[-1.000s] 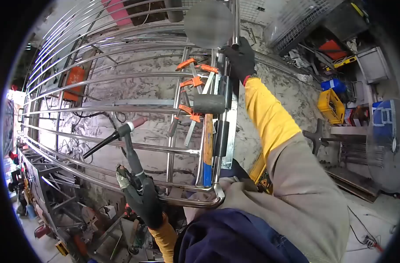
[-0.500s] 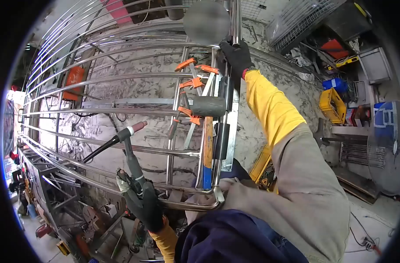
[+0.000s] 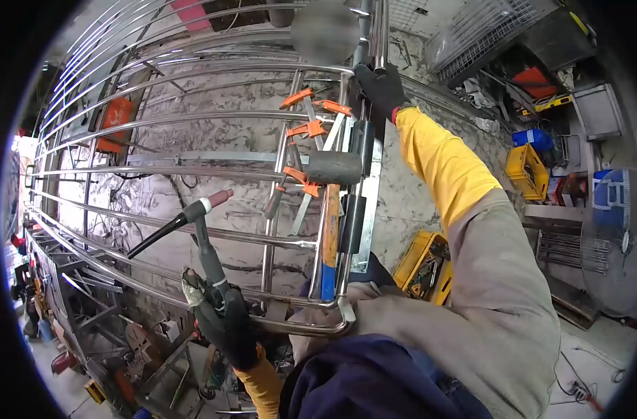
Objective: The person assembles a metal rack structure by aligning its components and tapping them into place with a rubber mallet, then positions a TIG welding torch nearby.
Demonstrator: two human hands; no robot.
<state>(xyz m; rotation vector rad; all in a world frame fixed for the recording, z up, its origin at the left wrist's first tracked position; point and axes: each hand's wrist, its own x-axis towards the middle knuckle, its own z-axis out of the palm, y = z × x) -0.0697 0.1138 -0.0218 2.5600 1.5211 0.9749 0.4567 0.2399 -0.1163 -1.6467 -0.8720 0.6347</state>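
Note:
My left hand [image 3: 226,322], in a dark glove, is wrapped round the handle of a TIG welding torch [image 3: 208,251]. The torch's pink nozzle points to the upper right, above the bars of a shiny metal frame [image 3: 314,328]. My right hand [image 3: 381,89], gloved in black, closes round a metal tube [image 3: 378,35] at the far end of the frame. Between the hands, a mallet [image 3: 331,167] with a wooden, blue-ended handle lies on the frame. Orange-jawed bar clamps [image 3: 306,130] sit beside its head.
A yellow crate [image 3: 424,269] of tools stands right of my legs, with another yellow crate [image 3: 528,172] farther off. A fan [image 3: 617,241] is at the far right. Metal racks and scrap [image 3: 116,307] fill the lower left. A blurred round patch [image 3: 325,31] covers part of the top.
The view has shifted slightly, showing more of the near yellow crate. My right hand and sleeve appear a little lower and farther right. Both hands keep their hold.

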